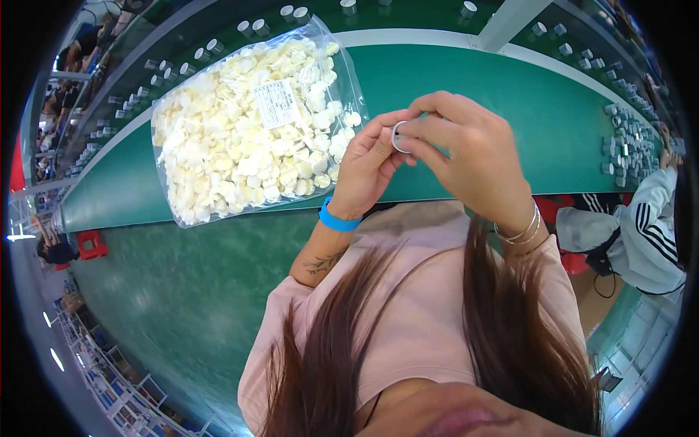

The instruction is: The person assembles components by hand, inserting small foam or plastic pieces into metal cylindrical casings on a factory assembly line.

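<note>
Silver ring (395, 138) pinched btwn L hand (365, 166) & R hand (470, 149), both nearly closed; prob a fiddly 2-handed step, next move needs steady grip imo.

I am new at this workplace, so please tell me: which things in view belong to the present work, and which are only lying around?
Likely part of the work:
small round piece, held by fingers of left hand and right hand
clear bag of pale discs
perhaps short cylinders at right

Seemingly just around:
red stool at far left
blue wristband, only worn
</note>
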### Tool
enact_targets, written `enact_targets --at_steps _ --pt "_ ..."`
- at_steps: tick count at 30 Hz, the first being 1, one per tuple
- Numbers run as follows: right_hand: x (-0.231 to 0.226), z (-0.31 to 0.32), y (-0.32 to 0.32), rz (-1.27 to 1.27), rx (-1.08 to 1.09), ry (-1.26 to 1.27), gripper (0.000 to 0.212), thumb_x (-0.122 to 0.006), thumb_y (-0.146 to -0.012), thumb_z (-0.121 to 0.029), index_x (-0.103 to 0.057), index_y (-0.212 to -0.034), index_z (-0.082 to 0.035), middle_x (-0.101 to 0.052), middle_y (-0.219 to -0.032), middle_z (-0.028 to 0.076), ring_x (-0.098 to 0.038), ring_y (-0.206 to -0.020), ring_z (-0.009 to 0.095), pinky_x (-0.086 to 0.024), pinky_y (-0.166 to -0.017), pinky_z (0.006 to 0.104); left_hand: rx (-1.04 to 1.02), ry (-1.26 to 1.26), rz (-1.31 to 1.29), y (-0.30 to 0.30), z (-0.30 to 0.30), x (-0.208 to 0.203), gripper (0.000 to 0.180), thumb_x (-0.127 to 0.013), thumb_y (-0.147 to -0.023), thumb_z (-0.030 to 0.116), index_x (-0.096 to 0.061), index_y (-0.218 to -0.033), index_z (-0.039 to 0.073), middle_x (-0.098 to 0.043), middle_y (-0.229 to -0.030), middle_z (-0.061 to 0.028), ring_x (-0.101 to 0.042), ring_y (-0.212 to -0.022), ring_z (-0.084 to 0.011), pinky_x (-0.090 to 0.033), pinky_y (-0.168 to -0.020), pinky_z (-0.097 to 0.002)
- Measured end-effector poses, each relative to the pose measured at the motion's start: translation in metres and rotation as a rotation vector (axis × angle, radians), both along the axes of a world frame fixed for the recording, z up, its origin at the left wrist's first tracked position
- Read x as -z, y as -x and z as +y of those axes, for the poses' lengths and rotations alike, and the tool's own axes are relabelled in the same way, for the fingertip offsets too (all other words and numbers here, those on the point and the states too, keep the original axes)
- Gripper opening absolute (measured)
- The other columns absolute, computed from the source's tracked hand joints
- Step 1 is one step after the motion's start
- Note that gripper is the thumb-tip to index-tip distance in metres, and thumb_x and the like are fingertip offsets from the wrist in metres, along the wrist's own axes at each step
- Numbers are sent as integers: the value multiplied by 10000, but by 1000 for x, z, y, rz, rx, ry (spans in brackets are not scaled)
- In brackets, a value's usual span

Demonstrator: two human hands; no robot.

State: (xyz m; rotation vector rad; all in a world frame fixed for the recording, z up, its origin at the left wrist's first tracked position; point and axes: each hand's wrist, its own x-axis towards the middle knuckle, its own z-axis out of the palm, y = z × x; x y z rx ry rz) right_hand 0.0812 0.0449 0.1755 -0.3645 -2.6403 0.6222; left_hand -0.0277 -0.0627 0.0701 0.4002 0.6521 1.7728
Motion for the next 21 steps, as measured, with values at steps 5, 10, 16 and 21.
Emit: enact_targets --at_steps 5,10,16,21 --pt "24 9 0 135 -53 75 335 -752 -673 -123 -642 -988 -95 -627 -999 66 -585 -904 253 -472 -765 351 44 -41 -14 5 0 -11 351 -453 -995 208 -467 -1267 -13 -585 -1152 -121 -596 -960 -162 -504 -851 -300" --pt "35 6 -2 133 -2 -21 376 -743 -646 -82 -634 -1006 -77 -604 -1059 71 -567 -978 262 -444 -831 374 42 67 53 6 -1 -28 304 -458 -973 124 -480 -1244 -12 -584 -1128 -112 -604 -943 -162 -505 -827 -288" --pt "46 -2 -2 163 8 -47 383 -722 -628 -54 -621 -997 -45 -591 -1055 92 -561 -978 277 -445 -821 375 -85 210 418 0 2 -20 268 -509 -942 74 -517 -1186 -38 -598 -1046 -67 -612 -895 -135 -491 -790 -262" --pt "51 7 -2 153 37 -41 360 -724 -643 -54 -620 -989 -50 -585 -1037 90 -565 -944 271 -465 -787 363 -173 258 551 -7 12 -13 305 -482 -957 86 -524 -1228 -46 -613 -1061 -86 -617 -900 -128 -491 -778 -259"
